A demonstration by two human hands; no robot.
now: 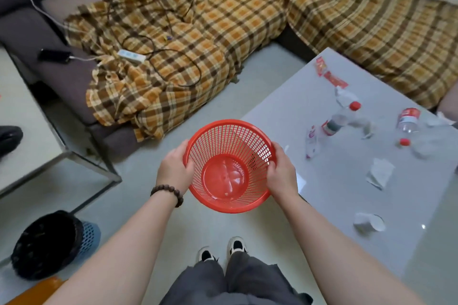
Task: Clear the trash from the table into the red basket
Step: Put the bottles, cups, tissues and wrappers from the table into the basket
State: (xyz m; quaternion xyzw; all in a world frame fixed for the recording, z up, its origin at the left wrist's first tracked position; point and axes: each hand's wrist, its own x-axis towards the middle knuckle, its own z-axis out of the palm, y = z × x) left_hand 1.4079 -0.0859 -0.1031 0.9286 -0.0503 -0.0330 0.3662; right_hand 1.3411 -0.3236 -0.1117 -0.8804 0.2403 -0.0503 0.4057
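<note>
Both hands hold the red basket (pixel 230 166) in the air above the floor, just off the near-left corner of the desk (pixel 347 181). The left hand (pixel 174 168) grips the basket's left rim with its thumb over the edge, a dark bead bracelet (pixel 168 193) on its wrist; the right hand (pixel 281 168) clasps the right rim the same way. The basket is round, of red plastic lattice with a solid bottom, its mouth tipped toward the camera, and it looks empty.

On the glossy grey desk lies the trash: a clear bottle with a red cap (pixel 343 119) on its side, a second red-capped bottle (pixel 407 124) farther right, a red wrapper (pixel 330 74) near the far edge, a pink-and-white wrapper (pixel 311 141) close to the basket, a crumpled tissue (pixel 380 172), and a tipped paper cup (pixel 369 223) by the near edge.

Open floor lies between the desk's left edge and the sofa under a plaid blanket (pixel 198 32). A black-lined blue bin (pixel 52 242) stands at lower left, well apart from the person's shoes (pixel 220 250).
</note>
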